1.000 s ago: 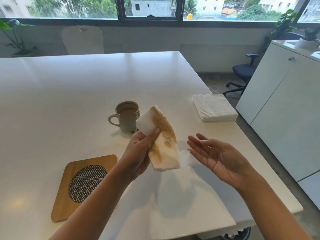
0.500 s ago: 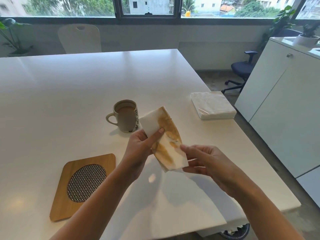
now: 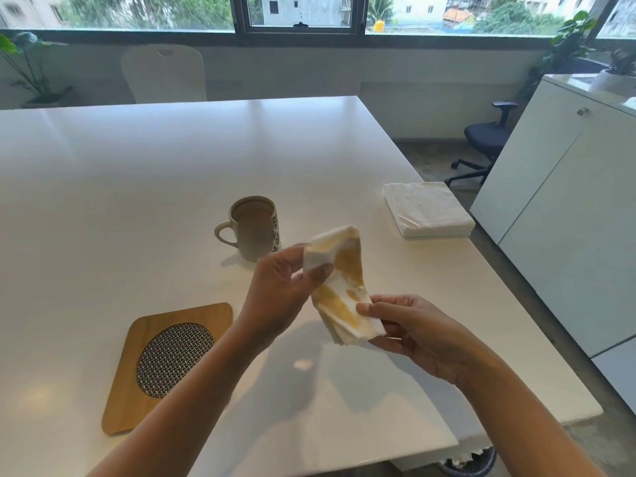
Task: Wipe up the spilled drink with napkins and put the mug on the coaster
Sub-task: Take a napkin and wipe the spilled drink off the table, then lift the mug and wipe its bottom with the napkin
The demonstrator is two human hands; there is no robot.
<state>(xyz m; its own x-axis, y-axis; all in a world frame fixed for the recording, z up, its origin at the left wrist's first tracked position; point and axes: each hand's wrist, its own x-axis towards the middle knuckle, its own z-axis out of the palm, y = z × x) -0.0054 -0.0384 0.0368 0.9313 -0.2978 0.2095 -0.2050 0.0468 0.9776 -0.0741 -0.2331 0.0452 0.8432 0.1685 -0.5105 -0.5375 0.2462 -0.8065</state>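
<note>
Napkin (image 3: 340,287), stained brown, hangs above the table (image 3: 137,166), pinched at its top by your left hand (image 3: 282,287) and at its bottom by your right hand (image 3: 409,328). No spill shows on the tabletop, so wiping looks done. The mug (image 3: 254,228) stands apart from the coaster (image 3: 165,366); moving it remains.

On the worktop (image 3: 137,173) the mug (image 3: 255,227) stands near the middle, with the coaster (image 3: 165,366) nearer the person and to its left. The napkin stack (image 3: 426,210) lies to the mug's right by the worktop's right edge. A chair (image 3: 164,74) stands behind the far edge, and a cabinet (image 3: 564,215) stands right of the worktop.
</note>
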